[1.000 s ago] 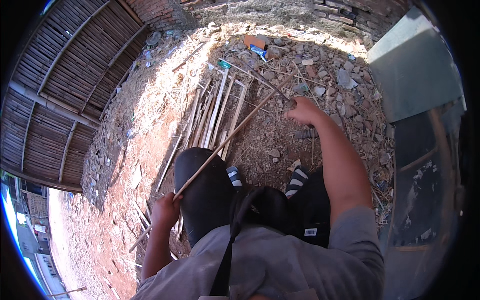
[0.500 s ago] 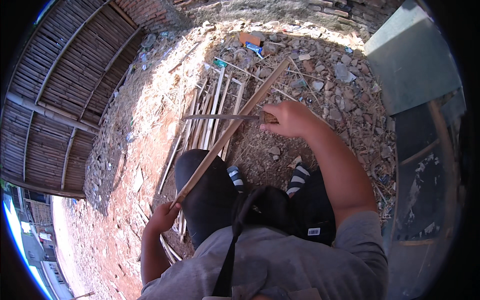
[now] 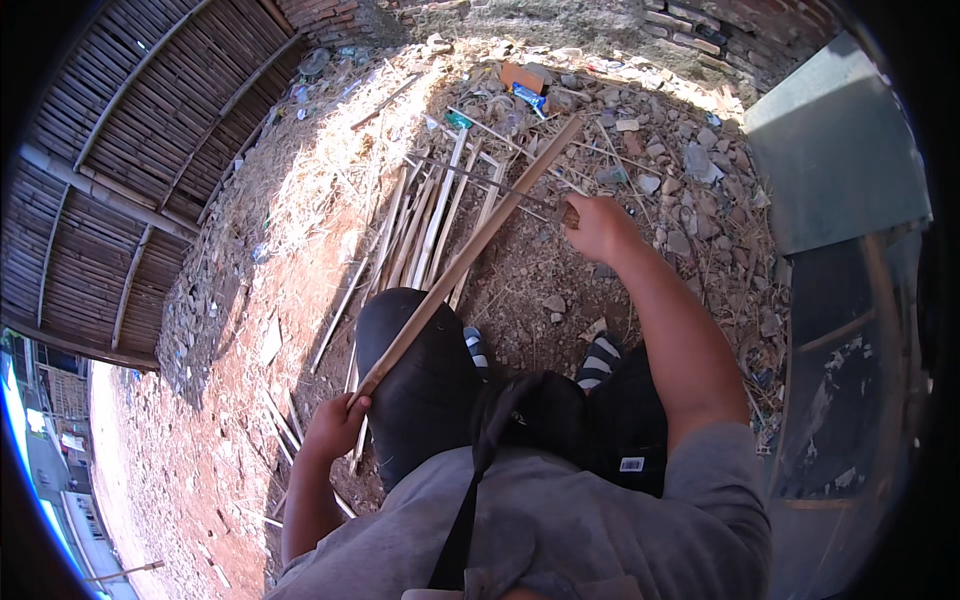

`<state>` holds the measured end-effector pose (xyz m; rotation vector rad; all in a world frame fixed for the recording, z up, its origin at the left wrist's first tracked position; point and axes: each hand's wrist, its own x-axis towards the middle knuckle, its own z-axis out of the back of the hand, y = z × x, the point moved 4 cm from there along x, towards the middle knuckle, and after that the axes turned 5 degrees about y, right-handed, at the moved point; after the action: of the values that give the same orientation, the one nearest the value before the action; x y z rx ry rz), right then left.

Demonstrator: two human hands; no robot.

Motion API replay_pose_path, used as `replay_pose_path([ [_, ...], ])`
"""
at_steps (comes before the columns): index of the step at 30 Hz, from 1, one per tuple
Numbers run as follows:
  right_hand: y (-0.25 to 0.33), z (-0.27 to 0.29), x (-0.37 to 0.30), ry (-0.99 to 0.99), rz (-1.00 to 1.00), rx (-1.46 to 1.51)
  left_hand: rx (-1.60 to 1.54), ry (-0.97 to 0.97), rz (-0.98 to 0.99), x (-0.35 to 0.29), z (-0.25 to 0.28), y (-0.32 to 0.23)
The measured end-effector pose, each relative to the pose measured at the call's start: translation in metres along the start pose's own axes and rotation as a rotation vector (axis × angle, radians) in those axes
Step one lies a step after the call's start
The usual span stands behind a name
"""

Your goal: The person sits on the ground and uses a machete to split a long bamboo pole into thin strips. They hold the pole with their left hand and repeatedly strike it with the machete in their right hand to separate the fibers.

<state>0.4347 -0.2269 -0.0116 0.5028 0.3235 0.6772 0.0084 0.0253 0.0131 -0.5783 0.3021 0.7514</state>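
Note:
A long, flat bamboo strip (image 3: 462, 262) slants across my left knee, its far end up and to the right. My left hand (image 3: 337, 424) is closed round its near end. In my right hand (image 3: 606, 232) is the wooden handle of a long-bladed knife (image 3: 480, 180). The thin dark blade crosses the strip in its upper part and points to the far left. Whether the edge touches the strip or only passes over it, I cannot tell. Beyond my left knee, several pale bamboo strips (image 3: 432, 222) lie in a loose bundle on the ground.
Stones and rubble (image 3: 680, 190) cover the ground at the right. A woven bamboo wall (image 3: 130, 150) stands at the left, a brick wall (image 3: 690, 40) at the back. Grey and dark panels (image 3: 835, 150) lean at the right. More sticks (image 3: 282, 425) lie beside my left arm.
My right hand has moved a little right and toward the strip's far end. The knife's blade has swung from level to slanting, its tip now farther away. The strip stays across my knee.

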Motion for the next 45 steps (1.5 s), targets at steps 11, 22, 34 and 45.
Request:
replay_pose_path([
  [11, -0.014, 0.000, 0.005, -0.023, -0.009, 0.033, 0.034, -0.084, -0.068, 0.005, -0.004, 0.003],
  [22, -0.023, 0.008, -0.001, -0.118, 0.039, 0.021, 0.115, -0.118, -0.115, 0.008, -0.005, 0.005],
  [34, -0.040, 0.013, 0.003, -0.096, -0.025, 0.049, 0.109, -0.100, -0.082, 0.008, -0.003, 0.002],
  [45, -0.034, 0.021, 0.000, -0.164, -0.044, 0.026, 0.101, -0.115, -0.103, 0.015, -0.011, 0.012],
])
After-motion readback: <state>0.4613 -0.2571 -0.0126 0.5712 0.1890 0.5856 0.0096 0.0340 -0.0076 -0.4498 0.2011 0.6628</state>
